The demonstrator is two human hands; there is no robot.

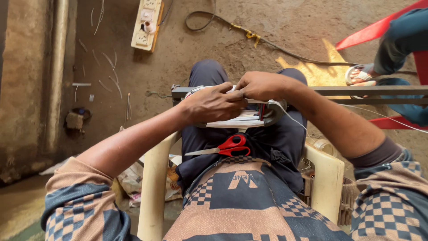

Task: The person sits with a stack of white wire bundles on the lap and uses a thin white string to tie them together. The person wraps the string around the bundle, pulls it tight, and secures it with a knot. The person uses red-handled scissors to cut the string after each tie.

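Head view, looking down at a seated person's lap. The left hand (213, 105) lies over the top of a coil (243, 119), an oval former wound with pale flat layers, which sits on the thighs against a dark metal bar (356, 90) crossing the frame. Its grip is pressed together on the coil's upper edge, fingers curled down over the winding. The right hand (261, 85) meets it from the far side; its fingertips are pinched on something small at the coil's top, apparently the end of the thin white wire (294, 119) that trails off to the right, though the exact contact is hidden by the knuckles. Red-handled scissors (227, 147) rest on the lap just below the coil, blades pointing left, touched by neither hand. The person sits in a cream plastic chair (151, 187). On the dirt floor (232, 40) lie a power strip (146, 24), a black cable (267, 42) and scattered wire offcuts. At upper right, another person's leg and sandalled foot (361, 75) appear beside a red chair (379, 29).

Step in hand, as judged: securing or dressing the wire at the coil's top. The next move would call for steady tension on the wire while the left hand keeps the winding from shifting; the scissors are within easy reach.
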